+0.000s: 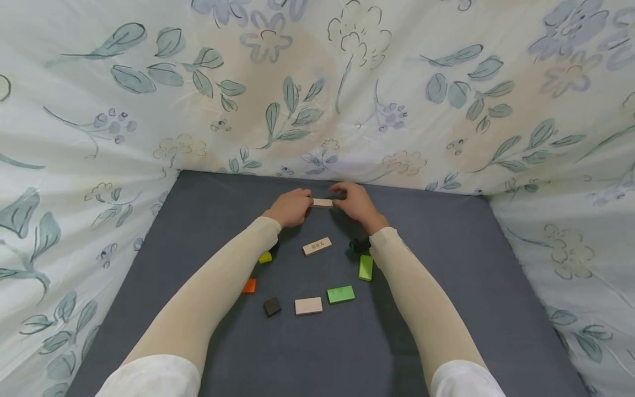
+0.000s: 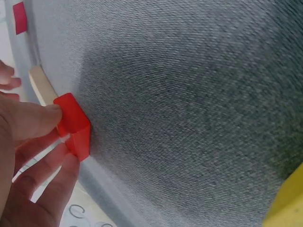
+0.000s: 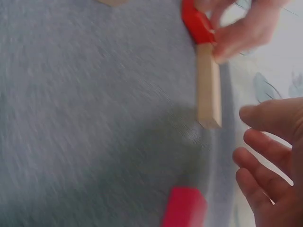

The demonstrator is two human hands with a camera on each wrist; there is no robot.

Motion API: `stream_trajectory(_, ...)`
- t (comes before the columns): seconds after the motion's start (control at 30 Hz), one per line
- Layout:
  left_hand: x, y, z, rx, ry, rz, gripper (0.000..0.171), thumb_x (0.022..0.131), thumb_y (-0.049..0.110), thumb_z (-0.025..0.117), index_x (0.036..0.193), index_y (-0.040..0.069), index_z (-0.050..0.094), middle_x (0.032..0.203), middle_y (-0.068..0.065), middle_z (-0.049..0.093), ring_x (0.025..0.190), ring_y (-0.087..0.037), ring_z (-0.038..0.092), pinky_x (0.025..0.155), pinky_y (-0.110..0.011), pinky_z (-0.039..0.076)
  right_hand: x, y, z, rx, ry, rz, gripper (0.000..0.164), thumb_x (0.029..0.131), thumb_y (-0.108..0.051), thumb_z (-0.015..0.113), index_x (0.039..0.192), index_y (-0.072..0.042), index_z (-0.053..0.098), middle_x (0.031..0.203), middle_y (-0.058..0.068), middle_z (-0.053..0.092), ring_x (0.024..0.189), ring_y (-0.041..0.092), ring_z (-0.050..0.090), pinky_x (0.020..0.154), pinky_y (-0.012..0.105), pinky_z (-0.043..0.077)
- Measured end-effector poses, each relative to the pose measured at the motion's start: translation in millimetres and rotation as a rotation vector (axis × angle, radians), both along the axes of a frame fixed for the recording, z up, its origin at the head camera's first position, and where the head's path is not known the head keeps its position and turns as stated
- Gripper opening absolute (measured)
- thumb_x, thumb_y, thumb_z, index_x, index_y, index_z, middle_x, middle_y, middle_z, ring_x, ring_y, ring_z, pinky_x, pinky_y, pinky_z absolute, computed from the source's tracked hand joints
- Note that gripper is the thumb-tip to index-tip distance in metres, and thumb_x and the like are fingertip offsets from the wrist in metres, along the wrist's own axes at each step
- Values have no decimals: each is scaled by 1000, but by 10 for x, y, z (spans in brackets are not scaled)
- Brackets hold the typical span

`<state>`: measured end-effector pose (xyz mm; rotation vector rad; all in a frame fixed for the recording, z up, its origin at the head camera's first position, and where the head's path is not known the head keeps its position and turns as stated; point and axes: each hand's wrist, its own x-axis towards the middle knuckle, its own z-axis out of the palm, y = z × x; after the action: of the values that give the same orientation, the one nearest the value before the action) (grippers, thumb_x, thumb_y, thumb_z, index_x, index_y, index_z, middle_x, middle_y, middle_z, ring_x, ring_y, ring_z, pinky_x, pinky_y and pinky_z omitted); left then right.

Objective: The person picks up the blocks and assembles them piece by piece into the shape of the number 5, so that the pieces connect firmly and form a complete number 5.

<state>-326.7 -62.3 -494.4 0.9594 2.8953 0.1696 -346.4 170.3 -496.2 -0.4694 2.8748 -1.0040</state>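
At the far side of the dark table, my left hand (image 1: 292, 207) pinches a red block (image 2: 75, 118) between thumb and fingers. End to end with the red block lies a plain wooden block (image 3: 208, 90), also seen between my hands in the head view (image 1: 322, 203). My right hand (image 3: 272, 163) is beside the free end of the wooden block, its fingers apart and holding nothing. A crimson block (image 3: 184, 208) lies on the cloth nearer the right wrist. In the head view, my hands mostly hide the red and crimson blocks.
Inside the arms lie a wooden block with printed marks (image 1: 317, 246), a pale pink block (image 1: 308, 306), a green block (image 1: 340, 294), a lime block (image 1: 365, 268), a black block (image 1: 272, 306), an orange block (image 1: 249, 286) and a yellow block (image 1: 265, 257). Floral cloth (image 1: 307, 110) hangs behind.
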Motion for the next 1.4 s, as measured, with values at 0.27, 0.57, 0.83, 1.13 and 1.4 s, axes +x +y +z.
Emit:
stream_trajectory(0.27, 1, 0, -26, 0, -23, 10, 25, 107, 6, 61, 126, 7, 77, 129, -8, 64, 116, -27, 59, 97, -41, 55, 35, 270, 85, 38, -37, -21, 43, 102, -19, 80, 143, -8, 71, 142, 13, 66, 131, 37, 60, 108, 55, 49)
stream_trajectory(0.57, -23, 50, 35, -27, -15, -3, 24, 109, 7, 61, 126, 5, 77, 132, -10, 63, 118, -28, 59, 100, -42, 55, 125, 520, 136, 47, -51, -21, 44, 101, -17, 81, 143, -6, 70, 144, 15, 62, 131, 39, 58, 110, 57, 47)
stream_trajectory(0.83, -27, 35, 64, -50, -16, -1, 21, 102, 4, 73, 122, 6, 77, 130, -9, 62, 115, -27, 58, 99, -40, 54, 176, 635, 126, 92, -69, -18, 49, 100, -19, 82, 145, -5, 68, 147, 16, 60, 133, 39, 55, 112, 57, 45)
stream_trajectory(1.13, -31, 43, 74, -62, -13, -2, 23, 101, 5, 75, 124, 6, 77, 132, -10, 63, 118, -28, 59, 102, -41, 54, 229, 723, 72, 129, -91, 10, 49, 99, -20, 82, 144, -3, 69, 139, 18, 64, 124, 37, 59, 108, 56, 49)
stream_trajectory(1.4, -14, 42, 91, -70, -9, -4, 23, 103, 4, 72, 125, 5, 76, 134, -10, 63, 121, -28, 59, 103, -40, 53, 274, 682, 30, 122, -110, 9, 48, 100, -20, 82, 142, -1, 69, 132, 19, 69, 116, 34, 64, 102, 53, 53)
